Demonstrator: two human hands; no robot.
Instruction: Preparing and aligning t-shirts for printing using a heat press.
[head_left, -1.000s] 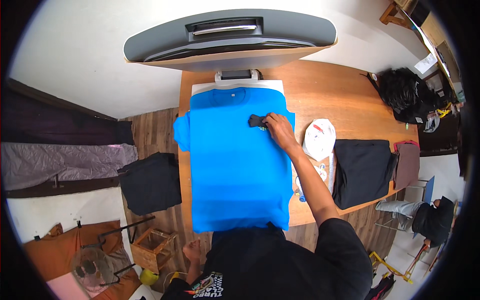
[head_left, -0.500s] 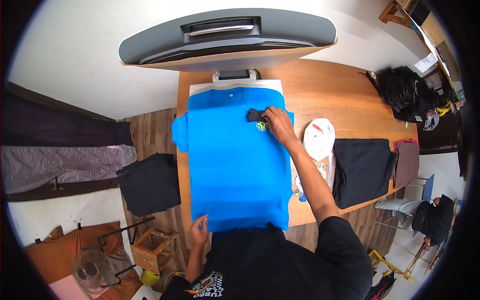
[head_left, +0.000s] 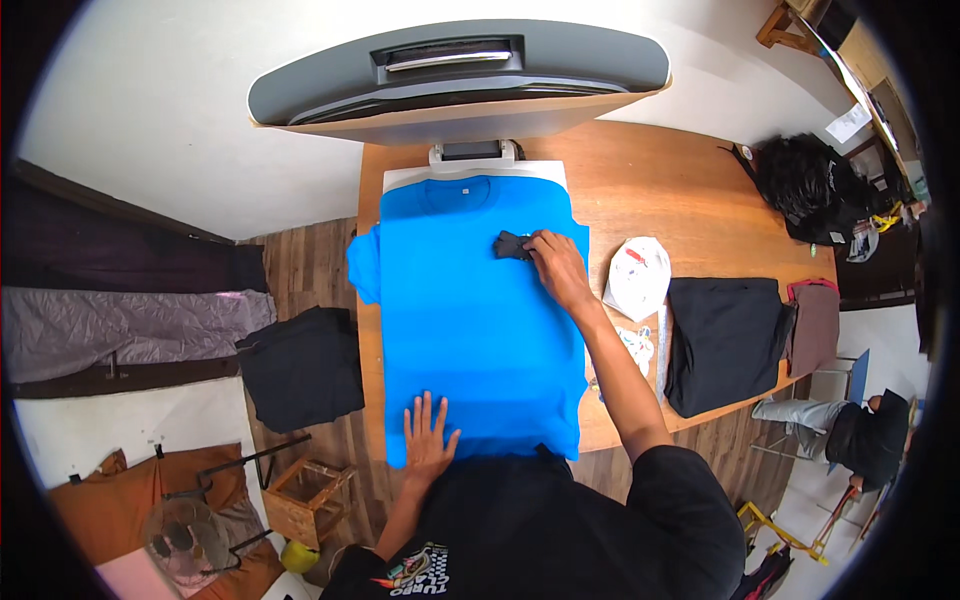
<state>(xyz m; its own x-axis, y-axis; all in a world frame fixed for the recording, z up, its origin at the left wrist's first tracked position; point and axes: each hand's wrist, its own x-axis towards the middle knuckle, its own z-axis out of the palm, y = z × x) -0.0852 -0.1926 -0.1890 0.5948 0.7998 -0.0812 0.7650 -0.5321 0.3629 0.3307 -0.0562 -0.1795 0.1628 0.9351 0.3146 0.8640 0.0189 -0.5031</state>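
The right hand point(head_left: 553, 262) half hides a small dark patch point(head_left: 512, 245) it grips on the blue shirt point(head_left: 480, 320), the left hand point(head_left: 428, 436) lying open and flat at its hem on the wooden table point(head_left: 680, 190).

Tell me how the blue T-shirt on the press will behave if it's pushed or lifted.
The blue T-shirt is probably floppy: its sleeve droops over the platen edge. Likely light, and apt to wrinkle or slide when pushed; the left hand lies flat on its hem, while the right hand presses a dark patch.

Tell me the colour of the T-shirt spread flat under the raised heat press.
Bright blue, plain. The T-shirt shows best in the head view, the only one.
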